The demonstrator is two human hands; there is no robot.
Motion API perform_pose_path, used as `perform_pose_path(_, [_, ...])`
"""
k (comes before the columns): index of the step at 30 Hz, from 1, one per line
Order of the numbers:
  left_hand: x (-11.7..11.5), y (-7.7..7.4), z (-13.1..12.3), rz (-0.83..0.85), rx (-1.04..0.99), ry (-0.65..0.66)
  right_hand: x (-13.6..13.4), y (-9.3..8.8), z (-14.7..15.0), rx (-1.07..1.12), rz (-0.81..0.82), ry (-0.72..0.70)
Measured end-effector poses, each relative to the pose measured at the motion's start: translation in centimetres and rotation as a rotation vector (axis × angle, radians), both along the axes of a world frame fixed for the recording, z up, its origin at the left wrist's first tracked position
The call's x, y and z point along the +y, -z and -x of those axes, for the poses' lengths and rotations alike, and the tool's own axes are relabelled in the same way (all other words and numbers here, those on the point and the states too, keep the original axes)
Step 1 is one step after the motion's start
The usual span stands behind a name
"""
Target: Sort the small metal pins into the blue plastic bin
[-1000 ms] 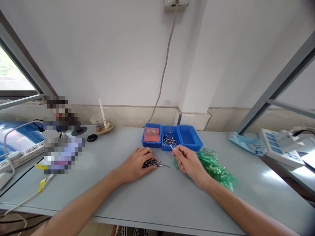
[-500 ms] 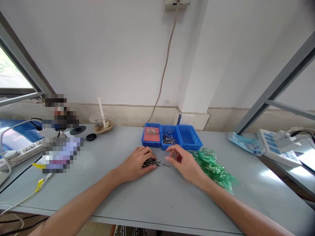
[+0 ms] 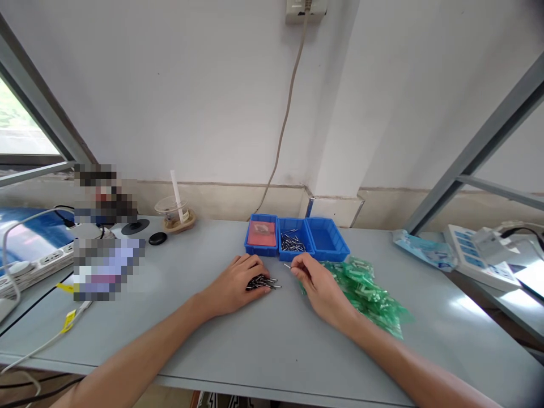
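Observation:
My left hand rests on the table, its fingers curled around a bunch of thin metal pins whose ends stick out to the right. Between the thumb and fingertips of my right hand is one small metal pin, held just in front of the bins. The middle blue bin has a heap of similar metal pins in it. A pink packet lies in the left blue bin. Nothing shows inside the right blue bin.
Green plastic bags lie beside and behind my right hand. A cup with a white straw and a black round lid stand at the back left. Power strips and a blue packet are at the right.
My right hand has closed on a single pin and shifted slightly, lifting it toward the bins. The left hand stays in place around its bunch, with one long pin end no longer sticking out.

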State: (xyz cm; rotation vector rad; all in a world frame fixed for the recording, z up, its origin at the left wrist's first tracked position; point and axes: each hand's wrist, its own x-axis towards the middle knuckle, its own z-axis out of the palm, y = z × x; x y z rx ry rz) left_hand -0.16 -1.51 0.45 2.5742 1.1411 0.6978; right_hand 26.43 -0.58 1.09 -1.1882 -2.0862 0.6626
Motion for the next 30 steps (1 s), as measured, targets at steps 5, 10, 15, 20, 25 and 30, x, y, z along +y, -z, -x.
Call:
perform_pose_path(5, [0.0,0.1,0.1,0.000,-0.005,0.006,0.3,-0.1,-0.1,0.117,0.059,0.020])
perform_pose_path(10, [0.1,0.3,0.1,-0.004,-0.009,0.008,0.1,0.0,0.0,0.136,0.057,0.018])
perform_pose_path(15, [0.3,0.4,0.1,-0.005,-0.021,0.004,-0.4,-0.3,0.1,0.114,-0.045,-0.002])
perform_pose_path(20, [0.4,0.7,0.1,-0.004,-0.043,0.008,-0.4,-0.5,0.2,0.126,-0.013,-0.014])
perform_pose_path(25, [0.4,0.9,0.1,0.021,-0.038,0.005,-0.1,-0.5,0.3,0.290,0.167,-0.018])
perform_pose_path(30, [0.4,0.8,0.2,0.012,-0.029,0.010,0.0,-1.0,0.3,0.460,0.405,0.024])
